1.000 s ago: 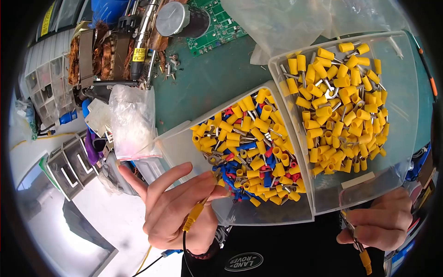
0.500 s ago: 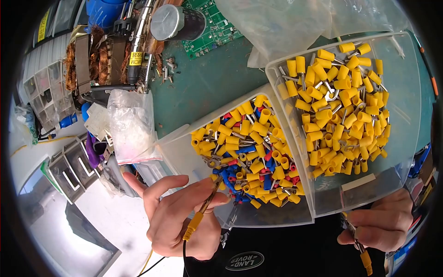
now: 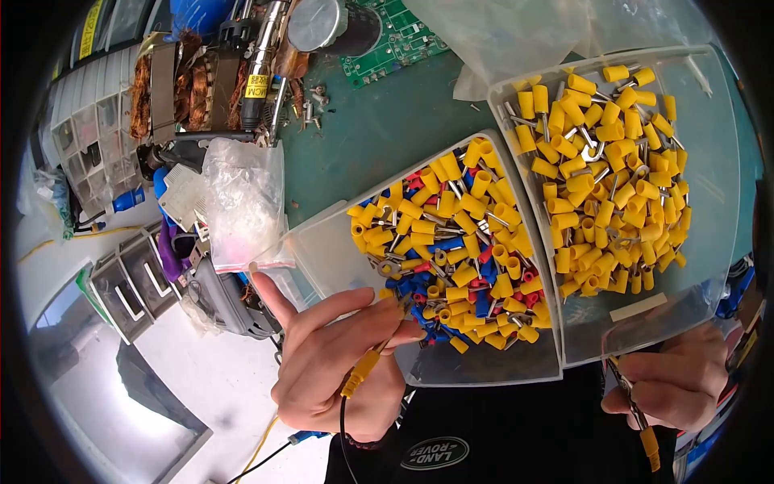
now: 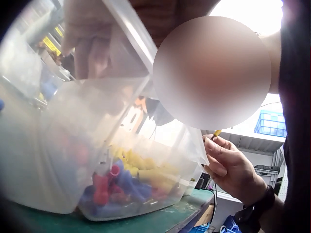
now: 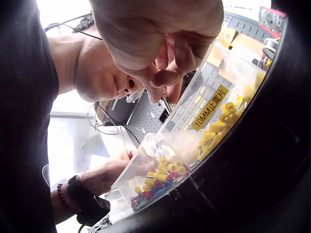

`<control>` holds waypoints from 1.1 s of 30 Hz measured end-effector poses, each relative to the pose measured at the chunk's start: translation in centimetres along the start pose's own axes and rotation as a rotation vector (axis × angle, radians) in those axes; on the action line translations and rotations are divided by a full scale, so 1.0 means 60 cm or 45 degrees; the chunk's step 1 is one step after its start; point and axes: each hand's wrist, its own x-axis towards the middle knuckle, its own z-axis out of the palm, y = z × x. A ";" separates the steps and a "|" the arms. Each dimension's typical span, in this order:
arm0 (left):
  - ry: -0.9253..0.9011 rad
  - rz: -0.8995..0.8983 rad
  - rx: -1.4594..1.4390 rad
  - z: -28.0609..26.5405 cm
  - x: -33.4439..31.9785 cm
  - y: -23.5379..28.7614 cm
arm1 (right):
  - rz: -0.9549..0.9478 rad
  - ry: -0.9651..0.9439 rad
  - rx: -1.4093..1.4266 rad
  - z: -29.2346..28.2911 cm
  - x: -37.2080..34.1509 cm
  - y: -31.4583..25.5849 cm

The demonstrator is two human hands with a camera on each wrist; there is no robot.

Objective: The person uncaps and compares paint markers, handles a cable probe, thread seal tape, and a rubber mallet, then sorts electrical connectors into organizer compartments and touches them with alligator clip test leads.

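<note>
My left hand (image 3: 339, 359) pinches, between thumb and forefinger, a slim metal-tipped piece with a yellow sleeve (image 3: 360, 373) and a black wire trailing below. Its other fingers are spread outward, beside the near left corner of a clear bin (image 3: 484, 367) of yellow, blue and red crimp terminals (image 3: 476, 266). On the right, my right hand (image 3: 677, 375) grips a slender metal clip-like piece (image 3: 634, 403) ending in another yellow sleeve (image 3: 650, 448). That hand sits just below the front edge of a second clear bin (image 3: 669, 331), which holds yellow crimp terminals (image 3: 613, 194).
Behind the bins lie a clear plastic bag (image 3: 524, 32), a green circuit board (image 3: 395, 40), a lidded jar (image 3: 322, 24) and loose small screws (image 3: 310, 109). A bag of white material (image 3: 242, 202), copper coils (image 3: 189, 85) and drawer units (image 3: 129, 282) stand to the left.
The head view has shifted, so bins and left-hand items appear farther right and slightly higher. Both hands keep their hold; the left stays beside the mixed-colour bin.
</note>
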 end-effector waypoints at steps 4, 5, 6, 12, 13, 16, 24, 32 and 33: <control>0.007 -0.033 0.035 0.003 0.001 0.004 | -0.014 -0.005 -0.006 -0.001 0.000 0.003; 0.022 -0.028 0.038 0.005 0.001 0.004 | -0.036 0.000 -0.006 -0.001 0.000 0.004; 0.019 -0.027 0.038 0.007 0.001 0.003 | -0.034 0.001 -0.005 -0.001 0.000 0.004; 0.052 -0.023 0.089 0.015 0.008 0.013 | -0.015 0.025 0.004 0.001 0.001 0.004; 0.033 -0.020 0.116 0.014 0.009 0.013 | -0.017 0.030 -0.004 0.002 -0.001 0.004; 0.004 -0.020 0.153 0.015 0.007 0.015 | -0.015 0.033 -0.015 0.001 -0.001 0.004; -0.046 0.023 0.150 0.003 0.002 0.012 | 0.026 0.053 -0.023 0.002 0.003 -0.002; -0.005 0.065 0.162 -0.001 -0.009 0.004 | 0.009 -0.009 0.007 0.000 0.005 0.001; -0.003 0.065 0.161 -0.002 -0.009 0.005 | 0.008 -0.010 0.006 -0.001 0.005 0.002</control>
